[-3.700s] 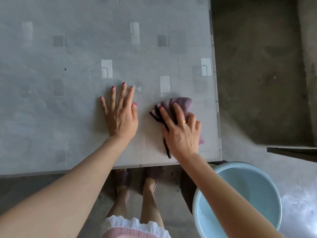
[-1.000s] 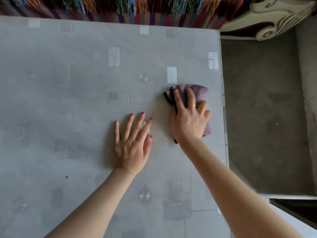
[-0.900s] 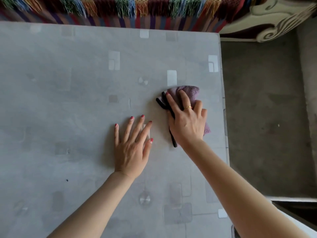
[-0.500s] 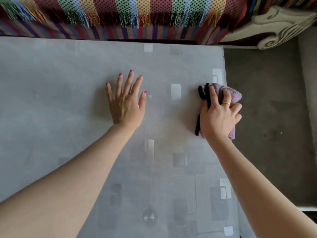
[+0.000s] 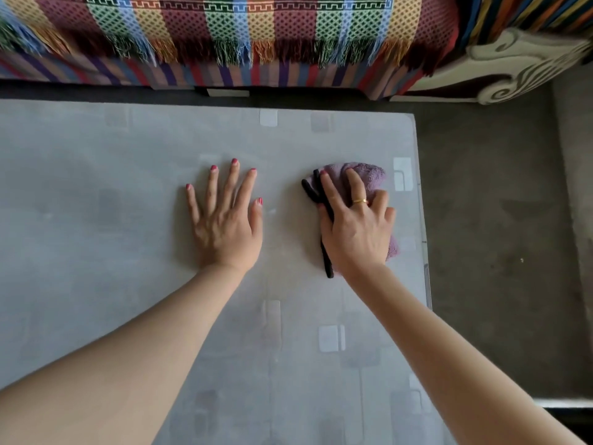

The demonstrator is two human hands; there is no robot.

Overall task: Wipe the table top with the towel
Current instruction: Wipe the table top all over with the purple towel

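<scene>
your right hand [image 5: 354, 226], fingers curled on the towel [image 5: 369, 178], nears the table [image 5: 96, 252] edge; it may slip off. left hand [image 5: 226, 216] lies spread flat.

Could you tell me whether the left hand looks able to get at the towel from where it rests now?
Probably yes. The left hand lies flat on the table top, with only bare surface between it and the towel. The right hand covers much of the towel, though.

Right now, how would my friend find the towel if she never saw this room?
Start at the grey table top in front of the striped, fringed blanket. Look near its right edge, under the right hand wearing a gold ring. The towel is the bunched purple cloth with black trim.
</scene>
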